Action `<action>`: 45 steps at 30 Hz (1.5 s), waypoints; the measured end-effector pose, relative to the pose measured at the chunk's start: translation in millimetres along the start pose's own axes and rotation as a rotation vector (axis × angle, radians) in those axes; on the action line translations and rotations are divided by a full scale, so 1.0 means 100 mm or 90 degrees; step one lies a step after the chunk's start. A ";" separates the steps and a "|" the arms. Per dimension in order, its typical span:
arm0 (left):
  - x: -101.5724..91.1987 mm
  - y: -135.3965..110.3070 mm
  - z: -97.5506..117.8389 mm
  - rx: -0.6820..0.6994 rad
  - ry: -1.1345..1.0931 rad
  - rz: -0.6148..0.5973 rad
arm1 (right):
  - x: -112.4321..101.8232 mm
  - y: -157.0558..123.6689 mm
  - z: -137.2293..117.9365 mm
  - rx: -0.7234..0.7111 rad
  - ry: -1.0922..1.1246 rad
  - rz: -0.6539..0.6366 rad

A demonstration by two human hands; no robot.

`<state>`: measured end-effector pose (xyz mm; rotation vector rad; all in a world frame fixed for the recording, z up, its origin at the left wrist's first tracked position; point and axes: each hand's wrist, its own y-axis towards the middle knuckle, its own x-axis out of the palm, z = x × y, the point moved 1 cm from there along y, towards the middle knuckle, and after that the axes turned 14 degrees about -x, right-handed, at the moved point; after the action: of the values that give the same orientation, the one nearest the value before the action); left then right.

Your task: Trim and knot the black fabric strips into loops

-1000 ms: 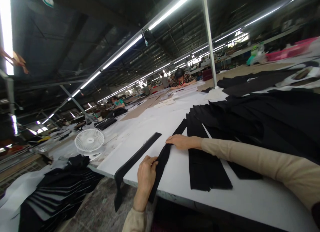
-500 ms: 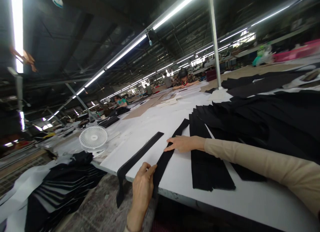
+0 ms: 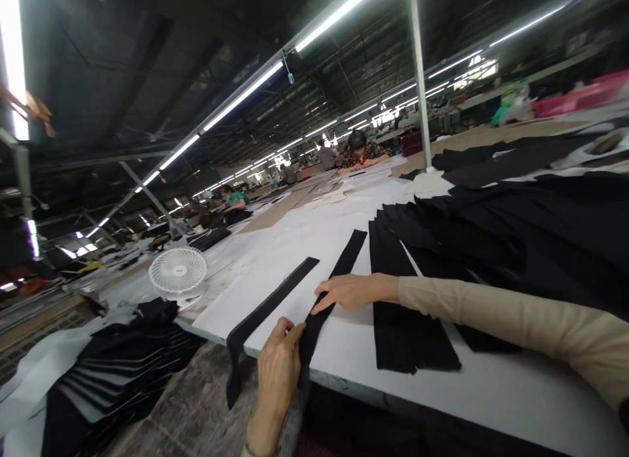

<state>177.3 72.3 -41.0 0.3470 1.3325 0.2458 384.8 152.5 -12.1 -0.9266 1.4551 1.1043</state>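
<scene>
A long black fabric strip (image 3: 348, 254) runs across the white table (image 3: 280, 237) and hangs a little over its near edge. My left hand (image 3: 278, 358) pinches the strip's left side by that edge, thumb and fingers closed on it. Farther up, my right hand (image 3: 346, 291) lies on the strip with its fingers stretched out and the thumb apart. Left of my hands, a second black strip (image 3: 275, 303) lies on the table, its near end drooping over the edge. Several black fabric pieces (image 3: 407, 326) are fanned out under and beyond my right forearm.
A small white fan (image 3: 177, 271) stands at the table's left corner. Below it hang layered black and white cloths (image 3: 113, 372). A metal pole (image 3: 420, 83) rises from the table at the back. Another person (image 3: 361, 152) leans over the table's far part.
My right hand has slid slightly down along the strip, toward my left hand. The left hand keeps its pinch in nearly the same place. The view has shifted slightly.
</scene>
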 end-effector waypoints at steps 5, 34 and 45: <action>0.05 0.24 0.27 -0.022 0.037 -0.043 | -0.01 0.04 0.07 0.025 0.020 0.137; -0.03 -0.13 -0.13 -0.035 -0.325 0.012 | -0.01 0.08 -0.27 -0.088 0.041 0.010; -0.06 -0.26 -0.04 -0.125 -0.327 0.079 | 0.00 0.06 -0.31 -0.078 0.008 -0.025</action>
<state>171.9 46.1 -46.6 0.3004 0.7751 0.3615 370.3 124.8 -9.7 -1.0443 1.3858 1.1704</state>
